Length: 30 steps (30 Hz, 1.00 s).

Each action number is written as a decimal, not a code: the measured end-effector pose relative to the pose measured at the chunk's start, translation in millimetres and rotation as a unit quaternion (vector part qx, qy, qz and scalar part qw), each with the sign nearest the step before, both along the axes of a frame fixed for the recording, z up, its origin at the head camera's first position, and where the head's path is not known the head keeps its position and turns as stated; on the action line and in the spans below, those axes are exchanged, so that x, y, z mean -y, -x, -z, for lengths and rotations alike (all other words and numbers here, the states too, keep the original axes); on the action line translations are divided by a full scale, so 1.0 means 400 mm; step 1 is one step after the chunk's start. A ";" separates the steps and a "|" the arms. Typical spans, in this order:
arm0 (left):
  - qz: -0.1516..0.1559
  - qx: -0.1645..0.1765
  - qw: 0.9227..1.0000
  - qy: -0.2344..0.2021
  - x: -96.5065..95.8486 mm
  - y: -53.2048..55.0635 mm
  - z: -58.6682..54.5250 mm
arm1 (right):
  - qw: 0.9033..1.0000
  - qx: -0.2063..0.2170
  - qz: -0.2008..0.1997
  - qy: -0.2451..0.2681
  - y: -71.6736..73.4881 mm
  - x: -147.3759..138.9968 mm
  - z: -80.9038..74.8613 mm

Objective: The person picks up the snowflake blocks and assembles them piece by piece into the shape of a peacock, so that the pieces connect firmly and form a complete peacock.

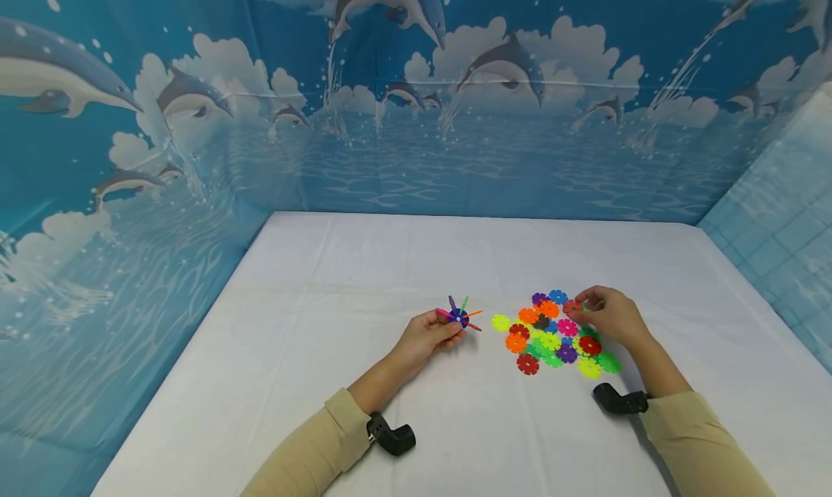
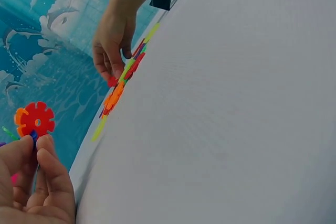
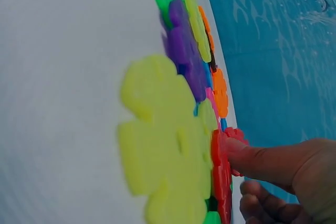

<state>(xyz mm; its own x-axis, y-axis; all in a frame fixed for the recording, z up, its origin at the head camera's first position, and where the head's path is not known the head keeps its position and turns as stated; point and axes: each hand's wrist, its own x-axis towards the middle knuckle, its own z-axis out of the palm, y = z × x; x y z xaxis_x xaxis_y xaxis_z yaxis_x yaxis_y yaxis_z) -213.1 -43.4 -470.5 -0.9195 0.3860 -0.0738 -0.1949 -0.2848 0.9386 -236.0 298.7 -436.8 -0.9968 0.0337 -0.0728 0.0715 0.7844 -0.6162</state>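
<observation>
My left hand point(image 1: 425, 338) pinches a blue interlocking disc point(image 1: 458, 318) between thumb and fingers, a little above the white cloth. Several other notched discs stand out from its rim like spokes; the left wrist view shows a red disc point(image 2: 42, 119) and an orange disc point(image 2: 21, 118) among them. On the right, my right hand point(image 1: 614, 315) reaches down to the far right side of a loose pile of discs point(image 1: 549, 341). Its thumb and fingertips pinch a red disc point(image 1: 572, 307), partly covered by the fingers. The right wrist view shows the thumb against that red disc point(image 3: 237, 134).
The pile lies flat and overlapping on a white-covered table point(image 1: 364, 266), with a yellow disc point(image 1: 589, 368) and a red disc point(image 1: 528, 365) on its near side. A dolphin-print curtain point(image 1: 416, 150) hangs behind and beside the table. Black wrist devices point(image 1: 393, 438) sit at both cuffs.
</observation>
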 end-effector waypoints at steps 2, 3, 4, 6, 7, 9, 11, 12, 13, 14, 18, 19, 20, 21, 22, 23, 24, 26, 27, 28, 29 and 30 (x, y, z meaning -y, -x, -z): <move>0.001 -0.003 1.000 -0.001 -0.001 0.000 0.000 | 1.000 -0.004 0.002 0.004 -0.002 0.002 -0.003; 0.000 -0.003 1.000 0.000 -0.002 0.000 0.000 | 1.000 -0.003 0.004 0.010 -0.004 0.004 -0.005; 0.000 -0.002 1.000 -0.001 -0.002 -0.001 -0.001 | 1.000 -0.003 0.004 0.015 -0.007 0.007 -0.008; 0.000 -0.003 1.000 0.005 -0.001 -0.003 -0.003 | 1.000 -0.002 0.000 0.022 -0.013 0.012 -0.015; -0.001 -0.002 1.000 0.007 0.000 -0.003 -0.003 | 1.000 -0.003 -0.003 0.025 -0.017 0.017 -0.019; -0.003 0.002 1.000 0.010 0.001 -0.004 -0.004 | 0.999 -0.007 -0.012 0.033 -0.025 0.029 -0.026; -0.003 0.005 1.000 0.013 0.002 -0.004 -0.004 | 0.999 -0.015 -0.020 0.037 -0.033 0.046 -0.032; -0.003 0.007 1.000 0.011 0.002 -0.004 -0.003 | 0.999 -0.019 -0.022 0.039 -0.036 0.054 -0.034; -0.003 0.006 1.000 0.011 0.002 -0.004 -0.003 | 0.999 -0.023 -0.026 0.041 -0.040 0.064 -0.037; -0.001 0.005 1.000 0.011 0.002 -0.004 -0.004 | 0.998 -0.024 -0.031 0.045 -0.044 0.072 -0.039; 0.004 0.005 1.000 0.007 0.004 -0.006 -0.006 | 0.995 -0.035 -0.055 0.074 -0.061 0.107 -0.045; 0.006 0.005 1.000 0.006 0.005 -0.006 -0.007 | 0.994 -0.038 -0.063 0.086 -0.065 0.116 -0.045; 0.006 0.010 1.000 0.003 0.006 -0.007 -0.009 | 0.992 -0.041 -0.069 0.096 -0.068 0.126 -0.045; 0.006 0.013 1.000 0.000 0.007 -0.008 -0.011 | 0.991 -0.044 -0.074 0.105 -0.072 0.136 -0.046; 0.007 0.015 1.000 -0.002 0.008 -0.009 -0.012 | 0.989 -0.044 -0.077 0.120 -0.075 0.146 -0.045; 0.007 0.017 1.000 -0.004 0.008 -0.009 -0.012 | 0.988 -0.045 -0.080 0.127 -0.077 0.155 -0.044; 0.007 0.019 1.000 -0.006 0.009 -0.009 -0.012 | 0.986 -0.046 -0.083 0.137 -0.080 0.165 -0.042; 0.007 0.021 1.000 -0.012 0.009 -0.009 -0.011 | 0.982 -0.042 -0.087 0.162 -0.085 0.185 -0.039; 0.008 0.019 1.000 -0.018 0.009 -0.008 -0.010 | 0.979 -0.038 -0.088 0.177 -0.088 0.196 -0.039; 0.010 0.016 1.000 -0.022 0.009 -0.008 -0.009 | 0.977 -0.033 -0.090 0.193 -0.091 0.206 -0.038; 0.011 0.012 1.000 -0.027 0.009 -0.008 -0.008 | 0.975 -0.030 -0.091 0.202 -0.095 0.217 -0.038; 0.012 0.008 0.999 -0.031 0.010 -0.008 -0.007 | 0.972 -0.025 -0.093 0.214 -0.099 0.227 -0.038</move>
<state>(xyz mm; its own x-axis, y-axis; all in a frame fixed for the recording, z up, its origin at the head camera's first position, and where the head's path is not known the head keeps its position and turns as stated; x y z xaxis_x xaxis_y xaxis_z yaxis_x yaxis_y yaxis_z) -209.7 -47.3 -467.5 -0.9088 0.4123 -0.0647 -0.2181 -0.3370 0.9159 -196.5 207.7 -421.5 -0.9854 -0.1702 0.0074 -0.0847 0.4518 -0.8881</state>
